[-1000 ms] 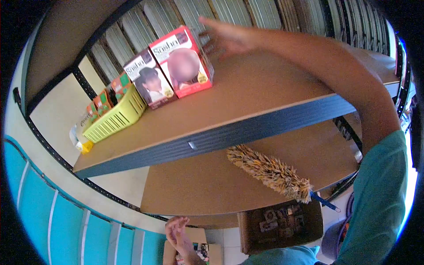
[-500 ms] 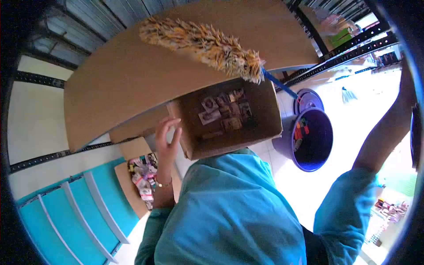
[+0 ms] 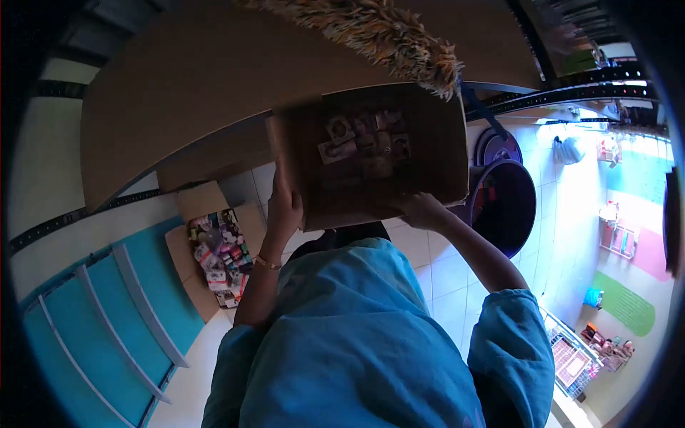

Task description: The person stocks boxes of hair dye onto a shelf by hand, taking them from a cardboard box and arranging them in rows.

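An open cardboard box (image 3: pixel 349 215) is tilted toward me in front of my body. Several small packaged items (image 3: pixel 367 146) lie on its bottom, too dark to identify. My left hand (image 3: pixel 285 205) grips the box's near left corner, its fingers along the outer side wall. With fingers closed over the near wall's upper edge, my right hand (image 3: pixel 422 211) holds the right part of the box. A fluffy brown duster (image 3: pixel 385 36) with a blue handle reaches over the box's far right corner.
Behind the box runs a broad brown shelf board (image 3: pixel 178 100). A dark purple bin (image 3: pixel 508 207) and its round lid (image 3: pixel 497 148) stand at right. Lower left, another open carton (image 3: pixel 220 258) holds mixed small goods beside a teal panel (image 3: pixel 107 335).
My right hand has come from the far right onto the box's near edge. My left hand has closed on the left corner. The box appears slightly higher in view, and the picture is darker.
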Motion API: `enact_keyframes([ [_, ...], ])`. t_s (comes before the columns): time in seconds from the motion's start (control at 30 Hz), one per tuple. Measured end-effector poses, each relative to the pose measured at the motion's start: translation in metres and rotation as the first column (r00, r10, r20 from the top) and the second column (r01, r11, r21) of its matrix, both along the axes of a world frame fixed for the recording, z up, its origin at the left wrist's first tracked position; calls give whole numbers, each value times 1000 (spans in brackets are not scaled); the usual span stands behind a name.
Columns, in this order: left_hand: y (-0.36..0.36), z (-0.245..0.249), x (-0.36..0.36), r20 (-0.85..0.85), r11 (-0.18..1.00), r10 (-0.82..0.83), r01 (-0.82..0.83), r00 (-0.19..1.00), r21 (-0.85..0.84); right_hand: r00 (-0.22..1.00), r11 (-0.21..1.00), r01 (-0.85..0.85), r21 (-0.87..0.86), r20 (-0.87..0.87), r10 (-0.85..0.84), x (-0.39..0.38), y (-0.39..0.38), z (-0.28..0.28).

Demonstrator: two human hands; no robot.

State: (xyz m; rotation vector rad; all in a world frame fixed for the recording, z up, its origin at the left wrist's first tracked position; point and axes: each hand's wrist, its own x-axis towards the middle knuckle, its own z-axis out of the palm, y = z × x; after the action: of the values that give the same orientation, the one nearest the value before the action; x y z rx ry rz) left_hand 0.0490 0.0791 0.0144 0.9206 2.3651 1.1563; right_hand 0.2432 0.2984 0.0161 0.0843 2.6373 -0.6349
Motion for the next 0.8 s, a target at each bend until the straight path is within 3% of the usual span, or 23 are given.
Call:
enact_keyframes([
  [0.13, -9, -5, -10, -112, 978, -166, 150, 980, -145, 990, 997, -13, 75, 144, 2, 4, -4, -17],
  [0.2, -14, -6, -15, -117, 980, -154, 137, 981, -143, 989, 992, -33, 122, 146, 15, 3, -15, -16],
  [0.3, -22, 0, -19, -75, 980, -137, 124, 988, -156, 995, 997, -17, 72, 97, 10, 4, -37, -14],
  [0.4, -29, 1, -21, -60, 978, -148, 137, 987, -160, 991, 994, -110, 16, 73, 109, 3, -53, -6],
  [0.53, -32, -6, -18, -102, 980, -148, 132, 984, -149, 997, 995, -36, -95, 70, 42, 7, -57, -16],
  [0.63, -30, 0, -18, -43, 974, -142, 132, 989, -186, 941, 977, -64, -203, 314, 127, -19, -46, 12],
  [0.73, -28, 2, -17, -57, 976, -133, 121, 989, -180, 901, 914, -140, -381, 334, 278, -30, -25, 3],
  [0.8, -28, 1, -17, -47, 973, -129, 117, 991, -200, 914, 844, 1, -536, 343, 217, -40, -8, -24],
])
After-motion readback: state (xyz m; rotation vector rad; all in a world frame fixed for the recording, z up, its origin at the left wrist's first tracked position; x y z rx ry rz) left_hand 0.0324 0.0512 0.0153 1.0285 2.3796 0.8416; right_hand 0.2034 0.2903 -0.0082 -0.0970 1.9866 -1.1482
